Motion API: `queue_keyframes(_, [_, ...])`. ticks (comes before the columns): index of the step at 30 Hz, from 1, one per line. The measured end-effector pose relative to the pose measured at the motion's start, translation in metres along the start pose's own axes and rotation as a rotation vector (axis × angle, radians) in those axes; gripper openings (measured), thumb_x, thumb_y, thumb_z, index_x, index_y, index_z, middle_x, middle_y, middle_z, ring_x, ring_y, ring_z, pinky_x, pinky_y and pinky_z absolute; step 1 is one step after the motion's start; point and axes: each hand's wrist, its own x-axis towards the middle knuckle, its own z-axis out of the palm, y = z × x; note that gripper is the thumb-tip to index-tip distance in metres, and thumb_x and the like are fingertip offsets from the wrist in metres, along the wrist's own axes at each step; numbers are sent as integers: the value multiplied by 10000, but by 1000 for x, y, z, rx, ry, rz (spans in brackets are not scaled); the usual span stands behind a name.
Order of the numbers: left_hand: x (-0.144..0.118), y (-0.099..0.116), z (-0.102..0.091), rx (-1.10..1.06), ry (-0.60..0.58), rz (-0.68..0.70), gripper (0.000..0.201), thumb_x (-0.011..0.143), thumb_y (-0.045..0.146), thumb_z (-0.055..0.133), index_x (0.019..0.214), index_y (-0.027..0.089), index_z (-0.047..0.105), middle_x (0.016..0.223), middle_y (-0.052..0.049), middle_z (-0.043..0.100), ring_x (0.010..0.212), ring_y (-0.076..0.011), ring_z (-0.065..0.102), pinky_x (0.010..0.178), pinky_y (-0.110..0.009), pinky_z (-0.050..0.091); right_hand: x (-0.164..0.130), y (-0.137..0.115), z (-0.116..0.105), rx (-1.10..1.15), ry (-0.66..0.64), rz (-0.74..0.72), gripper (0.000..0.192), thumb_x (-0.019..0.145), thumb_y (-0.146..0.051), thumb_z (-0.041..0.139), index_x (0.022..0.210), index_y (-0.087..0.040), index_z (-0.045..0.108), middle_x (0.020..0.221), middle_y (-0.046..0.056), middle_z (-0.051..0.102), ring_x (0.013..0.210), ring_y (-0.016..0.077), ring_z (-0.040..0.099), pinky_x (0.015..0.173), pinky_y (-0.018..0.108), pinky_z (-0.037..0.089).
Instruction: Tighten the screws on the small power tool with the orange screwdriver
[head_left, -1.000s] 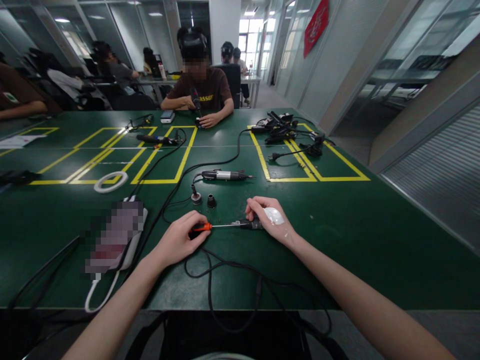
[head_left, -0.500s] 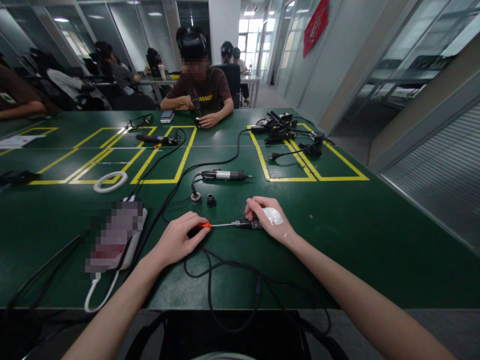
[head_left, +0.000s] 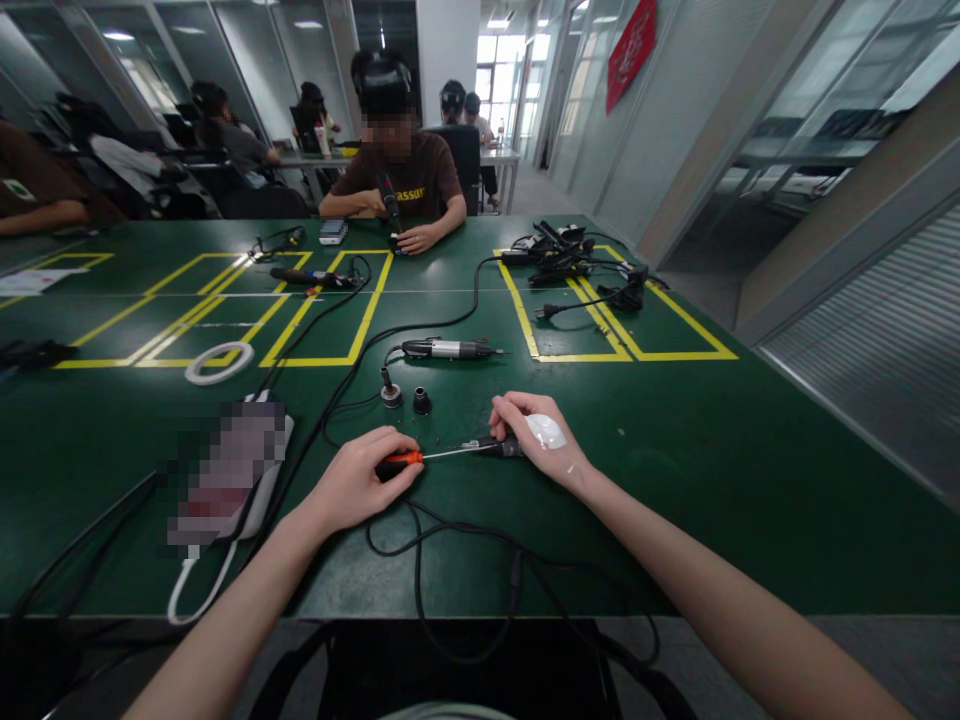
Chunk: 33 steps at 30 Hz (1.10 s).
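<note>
My left hand [head_left: 358, 475] is closed round the orange and black handle of a screwdriver [head_left: 405, 460]. The metal shaft runs to the right, its tip at or over a small black cylindrical tool part [head_left: 506, 447]; contact between them cannot be made out. That part is held in my right hand [head_left: 551, 440], fingers bent around its far end, which they hide. A white patch covers the back of this hand. Just beyond lie a black conical collar [head_left: 421, 401] and a round metal-rimmed piece with a stem [head_left: 391, 392]. A silver and black electric screwdriver [head_left: 448, 349] lies farther back.
Black cables [head_left: 517, 570] loop over the green table [head_left: 750, 480] near its front edge. A phone-like device with a blurred screen [head_left: 236, 470] lies left, behind it a white tape ring [head_left: 219, 363]. Tangled corded tools [head_left: 555, 255] lie back right. A person [head_left: 397, 180] works opposite.
The screwdriver's handle has dropped slightly toward me, so its shaft now slants up to the right and more of the handle shows. My right hand is nearly still.
</note>
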Motion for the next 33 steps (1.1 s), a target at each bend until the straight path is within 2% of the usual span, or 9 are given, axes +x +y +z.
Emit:
queue_keyframes(6, [0,-1,0,-5,8,-16,169,968,317,622,970,179,718,894,-33,730,810,-143,696,751,-241,519,0,-1,0,-3,3,-10,505,932,-594,588,626,-196,645,566,31,654,564,165,609,582,289,480])
queue_keyframes(16, [-1,-5,2,63,15,-5,315,1053,381,513,1043,190,764,896,-35,735,812,-141,706,751,-233,531,-1,-1,0,-12,-3,-1,506,928,-603,593,632,-196,647,576,31,653,568,164,613,584,289,482])
queue_keyframes(19, [-1,-4,2,50,11,-24,281,1034,375,535,1076,195,746,918,-34,750,817,-148,717,764,-242,545,-1,-1,0,-5,0,0,513,922,-617,592,630,-198,644,569,28,649,566,164,615,583,286,484])
queue_keyframes(21, [-2,-3,2,25,18,-39,239,976,376,618,1092,192,717,938,-32,755,820,-156,722,770,-250,553,-1,-1,0,-3,4,-1,516,922,-616,589,625,-198,640,565,28,647,566,165,615,580,285,484])
queue_keyframes(24, [-3,-2,3,-12,26,-60,169,910,316,675,1023,190,670,890,-13,734,770,-145,702,724,-242,538,-1,0,1,-8,9,-1,519,922,-616,588,619,-198,640,564,29,644,566,166,613,583,288,482])
queue_keyframes(27, [-2,-4,3,-25,26,-61,91,934,282,641,945,191,650,876,-9,716,757,-133,680,696,-230,514,-1,0,1,-17,10,0,522,924,-620,586,621,-198,640,564,28,640,567,168,609,593,295,480])
queue_keyframes(33, [-2,-5,0,1,27,-8,145,977,326,629,986,191,681,899,-22,712,800,-137,681,746,-232,519,-1,-2,1,-6,0,12,516,911,-626,592,623,-199,633,566,29,632,572,172,602,582,296,466])
